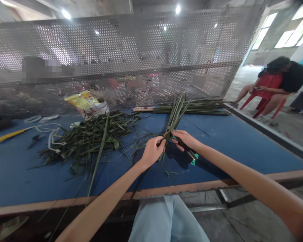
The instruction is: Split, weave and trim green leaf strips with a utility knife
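Note:
Over the front middle of the blue table [209, 137], my left hand [153, 150] is closed round the lower part of a bunch of long green leaf strips [177, 112]. The strips fan upward and away from me, and short ends hang below the fingers. Close on its right, my right hand [184, 139] grips a black and teal hand tool [189, 151]. Its handle end points down towards me, and its working end touches or lies very near the strips by my left fingertips. My fingers partly hide the tool, so its exact kind is unclear.
Left of my hands lies a heap of leaf scraps [91, 137], with white cord [52, 139] and a yellow-handled tool [11, 135] beyond. More long strips [204, 107] lie at the back. A perforated metal screen [131, 50] borders the table. A person [293, 74] sits at right.

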Demonstrator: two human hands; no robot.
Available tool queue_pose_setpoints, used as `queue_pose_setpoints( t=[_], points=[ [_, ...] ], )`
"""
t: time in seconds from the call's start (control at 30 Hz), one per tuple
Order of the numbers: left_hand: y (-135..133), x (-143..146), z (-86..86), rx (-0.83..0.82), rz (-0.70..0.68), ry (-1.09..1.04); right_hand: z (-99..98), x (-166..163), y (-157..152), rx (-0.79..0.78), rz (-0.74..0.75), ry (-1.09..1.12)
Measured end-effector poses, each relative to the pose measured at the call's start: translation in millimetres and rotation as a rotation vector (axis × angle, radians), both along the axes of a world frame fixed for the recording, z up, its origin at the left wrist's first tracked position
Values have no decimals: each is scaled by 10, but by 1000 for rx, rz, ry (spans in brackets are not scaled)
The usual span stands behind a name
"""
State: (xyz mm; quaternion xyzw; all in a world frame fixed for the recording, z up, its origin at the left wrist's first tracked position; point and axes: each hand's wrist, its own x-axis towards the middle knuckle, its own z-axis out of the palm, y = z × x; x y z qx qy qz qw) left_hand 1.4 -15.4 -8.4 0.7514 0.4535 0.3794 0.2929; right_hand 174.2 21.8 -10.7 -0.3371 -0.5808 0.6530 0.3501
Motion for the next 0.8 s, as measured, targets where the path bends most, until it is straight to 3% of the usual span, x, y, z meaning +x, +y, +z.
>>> queue_pose_setpoints(
  t=[0.37,0.63,0.8],
  points=[
    [23,12,-22,9,25,-30,-121,-71,-73,77,149,-64],
    [39,-14,3,-92,-34,-56,4,10,13,64,-3,-21],
    [33,-17,5,-74,-42,-67,3,39,51,41,-5,7]
  ],
)
